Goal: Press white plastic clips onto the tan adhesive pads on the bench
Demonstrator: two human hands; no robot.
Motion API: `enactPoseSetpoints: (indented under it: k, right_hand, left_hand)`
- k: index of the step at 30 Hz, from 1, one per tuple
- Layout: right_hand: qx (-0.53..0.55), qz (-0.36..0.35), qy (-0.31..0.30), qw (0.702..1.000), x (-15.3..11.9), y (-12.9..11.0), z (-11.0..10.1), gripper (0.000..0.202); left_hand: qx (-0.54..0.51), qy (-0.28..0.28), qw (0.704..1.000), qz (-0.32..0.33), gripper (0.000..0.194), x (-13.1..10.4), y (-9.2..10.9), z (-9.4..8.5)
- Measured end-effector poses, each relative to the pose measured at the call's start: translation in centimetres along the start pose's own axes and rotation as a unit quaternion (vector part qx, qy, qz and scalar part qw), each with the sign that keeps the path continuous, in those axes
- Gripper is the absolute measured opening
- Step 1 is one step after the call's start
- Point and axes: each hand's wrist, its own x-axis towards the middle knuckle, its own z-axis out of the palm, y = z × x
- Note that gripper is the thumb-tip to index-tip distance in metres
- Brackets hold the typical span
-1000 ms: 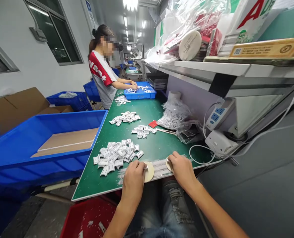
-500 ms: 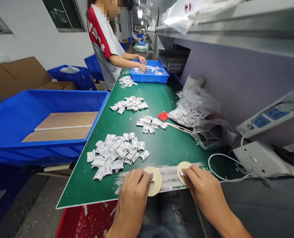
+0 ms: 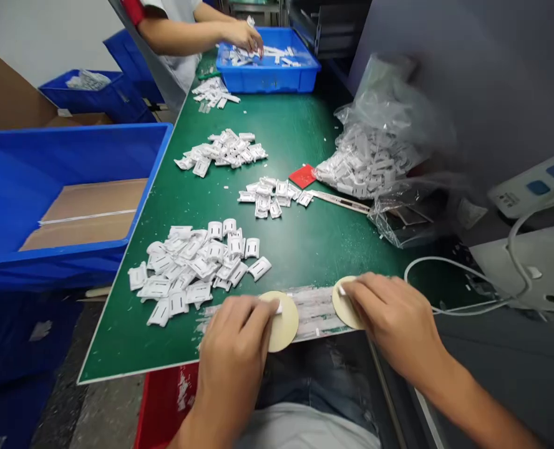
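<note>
Discs [image 3: 286, 327] matt, paper-like; bag [image 3: 384, 103] glossy plastic; tabletop [image 3: 324, 243] smooth

left hand [image 3: 233, 349]: white piece [image 3: 279, 307] mostly hidden | co-worker [image 3: 178, 37]: cropped, top | power strip [image 3: 523, 186]: cropped, right

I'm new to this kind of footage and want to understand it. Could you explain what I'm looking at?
There is no machine: these are a person's bare hands, seen by a head-worn camera looking forward and down. The left hand pinches a small white piece over a round disc; the right hand does likewise over a second disc. Heaps of white parts lie on the green table, with more in a clear bag. Further back, a co-worker's hand is over a blue tray.
</note>
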Motion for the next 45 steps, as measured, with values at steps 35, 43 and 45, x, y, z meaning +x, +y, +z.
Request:
enactPoseSetpoints:
  k: [35,43,45]
  right_hand:
    - [-0.008,0.025,-0.014,1.0,0.4,-1.0,0.2,0.022]
    - [0.03,0.026,0.04,0.998,-2.1,-1.2,-2.4,0.023]
    - [0.118,0.094,0.07,0.986,-2.8,-0.7,-2.4,0.02]
  left_hand:
    - [0.065,-0.031,0.997,0.012,0.018,0.8,0.5,-0.4]
    - [-0.12,-0.088,0.988,0.036,0.023,-3.2,-1.8,-2.2]
    - [-0.178,-0.043,0.983,-0.031,0.026,-3.3,-1.9,-2.8]
